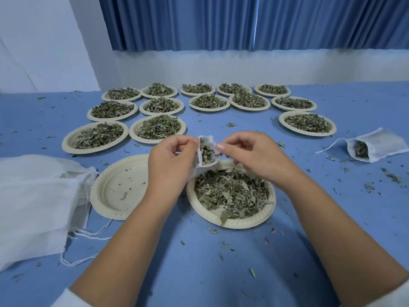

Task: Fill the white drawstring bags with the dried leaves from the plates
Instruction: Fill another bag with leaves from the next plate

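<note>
At the centre of the frame, a small white drawstring bag (pixel 207 151) is held mouth-open, its thin cloth partly filled with grey-green dried leaves (pixel 205 152). The left hand (pixel 168 158) pinches its left rim with curled fingers (pixel 188 144). The right hand (pixel 250 156) pinches the right rim. The bag is over the far rim of a leaf-laden plate (pixel 230 223) on the blue bench (pixel 221 262).

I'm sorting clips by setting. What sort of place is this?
Likely a small hand-packing workroom: a table under blue cloth, rows of paper plates heaped with dried leaves, a pile of flat white bags at the left, and a partly filled drawstring bag held open by the left hand and right hand.
</note>
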Demonstrator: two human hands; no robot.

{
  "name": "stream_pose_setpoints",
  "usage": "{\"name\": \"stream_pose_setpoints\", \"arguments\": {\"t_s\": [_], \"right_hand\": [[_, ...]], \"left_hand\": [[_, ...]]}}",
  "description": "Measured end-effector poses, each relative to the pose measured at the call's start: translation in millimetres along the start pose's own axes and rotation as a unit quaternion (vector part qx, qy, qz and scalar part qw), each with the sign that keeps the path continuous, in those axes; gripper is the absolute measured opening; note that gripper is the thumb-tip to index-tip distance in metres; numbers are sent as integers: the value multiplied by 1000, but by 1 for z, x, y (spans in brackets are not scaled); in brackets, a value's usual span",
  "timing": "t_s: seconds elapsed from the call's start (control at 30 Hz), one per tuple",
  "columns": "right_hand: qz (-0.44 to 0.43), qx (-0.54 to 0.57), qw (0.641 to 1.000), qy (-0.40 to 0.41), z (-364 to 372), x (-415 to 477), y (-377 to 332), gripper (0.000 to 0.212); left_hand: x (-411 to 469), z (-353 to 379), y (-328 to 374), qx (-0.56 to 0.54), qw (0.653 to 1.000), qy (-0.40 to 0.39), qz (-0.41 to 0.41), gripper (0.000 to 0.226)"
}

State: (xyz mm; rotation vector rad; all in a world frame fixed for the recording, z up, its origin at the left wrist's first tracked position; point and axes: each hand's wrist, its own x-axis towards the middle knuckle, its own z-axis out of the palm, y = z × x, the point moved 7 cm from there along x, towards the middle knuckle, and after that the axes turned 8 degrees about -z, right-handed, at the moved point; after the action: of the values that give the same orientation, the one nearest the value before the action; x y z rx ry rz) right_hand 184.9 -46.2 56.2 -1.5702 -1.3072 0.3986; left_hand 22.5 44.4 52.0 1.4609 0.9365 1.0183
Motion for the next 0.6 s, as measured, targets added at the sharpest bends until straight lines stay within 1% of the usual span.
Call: {"name": "stream_pose_setpoints", "arguments": {"t_s": [0.03,0.1,0.17,0.23,0.3,0.4,0.6], "right_hand": [[-13,-33,999,-2,-5,-1,-2,21],[-29,-162,986,-34,-7,-5,-2,24],[-12,-269,957,-112,1,-10,3,37],[16,-298,935,-191,13,-15,9,54],[15,-316,920,-230,21,-18,11,62],[3,-335,917,-216,22,-16,10,55],[-11,-292,940,-174,17,-14,5,40]], "left_hand": [[0,-1,0,-7,1000,3,-3,8],[0,-2,-1,-18,1000,7,-12,8],[0,-3,-2,-25,999,13,-21,8],[1,-5,-2,-29,999,20,-26,9],[1,-5,-2,-31,999,22,-30,9],[0,-5,-2,-25,999,19,-31,9],[0,-5,-2,-15,999,13,-30,10]]}}
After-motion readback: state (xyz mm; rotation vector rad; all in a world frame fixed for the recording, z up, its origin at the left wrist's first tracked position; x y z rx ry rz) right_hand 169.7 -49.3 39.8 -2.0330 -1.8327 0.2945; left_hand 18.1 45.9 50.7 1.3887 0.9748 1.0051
